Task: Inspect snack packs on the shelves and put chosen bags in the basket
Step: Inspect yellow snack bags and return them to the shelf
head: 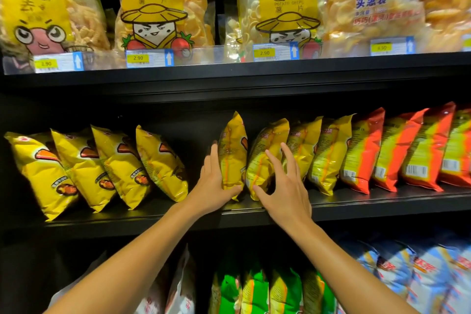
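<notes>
The person stands square to the snack shelves, both arms reaching to the middle shelf [382, 202]. The left hand [212, 187] has hold of an upright yellow snack bag [233, 153] — fingers laid up its left face, thumb hooked under its bottom edge — and the bag stands a little proud of its row, though its base looks to be on the shelf or just above it; I cannot tell which. The right hand [283, 186] is spread wide with nothing in it, fingertips on or just off the neighbouring yellow bag [267, 158], which leans to the right against the others. No basket shows anywhere in view, so whether any bag has gone into one cannot be told from here. To my eye the job is at the picking stage — one pack taken in hand, not yet lifted clear, not yet turned over for a look. What is left, as I judge it, is the drawing out, the inspecting, and the drop into the basket, wherever that sits.
</notes>
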Available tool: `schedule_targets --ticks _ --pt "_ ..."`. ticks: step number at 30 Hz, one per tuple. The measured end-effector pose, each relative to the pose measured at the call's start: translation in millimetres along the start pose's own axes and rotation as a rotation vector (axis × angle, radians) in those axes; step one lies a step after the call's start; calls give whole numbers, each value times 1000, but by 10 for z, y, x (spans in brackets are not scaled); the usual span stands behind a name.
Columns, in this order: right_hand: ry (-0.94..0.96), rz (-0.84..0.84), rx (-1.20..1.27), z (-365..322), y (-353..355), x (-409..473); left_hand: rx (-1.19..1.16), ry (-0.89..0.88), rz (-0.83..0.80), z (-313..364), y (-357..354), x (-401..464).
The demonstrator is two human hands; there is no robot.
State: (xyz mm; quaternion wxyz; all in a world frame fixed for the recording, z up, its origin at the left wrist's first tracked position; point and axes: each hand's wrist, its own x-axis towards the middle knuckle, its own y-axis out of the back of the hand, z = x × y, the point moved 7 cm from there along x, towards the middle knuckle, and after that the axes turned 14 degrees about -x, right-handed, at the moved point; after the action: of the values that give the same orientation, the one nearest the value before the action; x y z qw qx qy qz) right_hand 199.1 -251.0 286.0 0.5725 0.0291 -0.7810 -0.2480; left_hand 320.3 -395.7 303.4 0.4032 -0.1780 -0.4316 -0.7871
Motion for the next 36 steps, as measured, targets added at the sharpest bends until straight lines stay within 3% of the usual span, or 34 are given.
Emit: schedule_targets --ticks 6,10,14,19,24,29,36 --pt "-25 10 171 28 95 -13 263 -220 66 50 637 -492" --pt "213 82 185 -505 213 -82 574 -316 170 -231 1180 -850" --pt "362 -144 286 -1310 -18 -88 804 -265 181 -626 1498 -1069" --pt "200 -419 247 -1951 -592 61 777 -146 194 -1011 1602 -1187" --pt "-43 -538 76 -2054 -1072 206 660 -112 265 -1047 1589 -1211" --pt "-19 -430 -58 -1973 -1071 238 633 -118 276 -1066 1609 -1231" --pt "58 -191 181 -1714 -271 105 522 -102 237 -985 1659 -1257"
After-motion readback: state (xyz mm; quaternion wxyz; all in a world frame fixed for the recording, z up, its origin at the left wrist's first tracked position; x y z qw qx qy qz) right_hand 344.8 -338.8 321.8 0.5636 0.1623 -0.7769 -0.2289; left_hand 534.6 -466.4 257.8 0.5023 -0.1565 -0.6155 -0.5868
